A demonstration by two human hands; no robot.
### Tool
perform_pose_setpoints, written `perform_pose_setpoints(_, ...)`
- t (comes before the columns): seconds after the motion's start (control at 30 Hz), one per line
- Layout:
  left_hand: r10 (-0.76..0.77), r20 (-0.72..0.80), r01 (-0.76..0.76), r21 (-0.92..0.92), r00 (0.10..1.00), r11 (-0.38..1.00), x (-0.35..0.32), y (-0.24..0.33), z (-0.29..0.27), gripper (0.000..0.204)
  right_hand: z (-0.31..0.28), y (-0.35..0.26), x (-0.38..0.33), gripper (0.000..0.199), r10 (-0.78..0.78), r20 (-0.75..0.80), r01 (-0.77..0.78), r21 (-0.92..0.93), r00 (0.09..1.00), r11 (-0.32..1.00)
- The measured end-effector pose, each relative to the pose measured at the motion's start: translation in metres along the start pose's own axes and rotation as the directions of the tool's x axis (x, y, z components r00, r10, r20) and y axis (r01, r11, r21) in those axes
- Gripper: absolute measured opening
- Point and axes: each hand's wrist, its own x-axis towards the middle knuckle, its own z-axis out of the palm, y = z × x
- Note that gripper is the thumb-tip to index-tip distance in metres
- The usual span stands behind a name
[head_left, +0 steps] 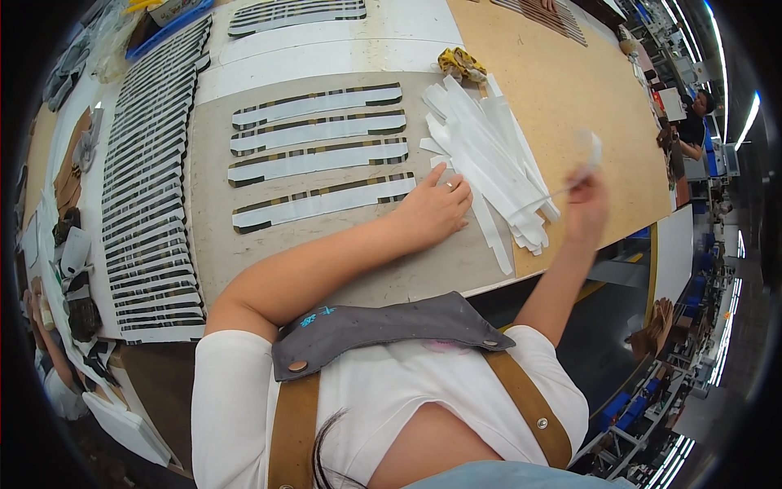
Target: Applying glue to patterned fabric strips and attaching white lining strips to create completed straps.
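Here my left hand (436, 210) lies flat and open on the grey board (326, 261), fingers spread, its fingertips just touching the edge of the loose pile of white strips (489, 155). My right hand (585, 204) is raised off to the side above the bench (570, 90), pinched closed on one thin white strip (562, 191) that trails back toward the pile; the hand is blurred, so I cannot tell how firm the pinch is. Four dark striped pieces (318, 151), each with a white strip laid along it, lie in a row on the board, well clear of the left hand. A long stack of similar finished pieces (151, 212) runs down the far left.

As I judge it, the main risk is the lifted strip dragging its neighbours: the pile is crossed and overlapping, and some ends hang past the bench edge, so a snag could pull several to the floor. The strip also looks limp, so it could fold or twist in the air. My left forearm sweeping sideways could nudge the nearest laid piece out of line.
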Motion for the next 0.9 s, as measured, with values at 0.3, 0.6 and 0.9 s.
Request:
perform_pose_setpoints(0.3,-0.073,0.003,0.072,-0.22,0.997,0.973,-0.006,-0.016,-0.016,0.042,0.052,-0.107,0.034,0.014,-0.737,-0.21,0.68,-0.287,0.643,0.675)
perform_pose_setpoints(0.6,-0.67,-0.289,0.699,-0.002,0.684,0.715,-0.109,-0.1,-0.075,0.043,0.27,0.065,0.03,0.013,-0.248,0.729,0.664,-0.358,0.638,0.656)
perform_pose_setpoints(0.9,-0.771,-0.387,0.851,0.08,0.506,0.518,-0.151,-0.133,-0.063,0.044,0.377,0.175,0.0,0.013,-0.317,0.899,0.885,-0.142,0.303,0.443)
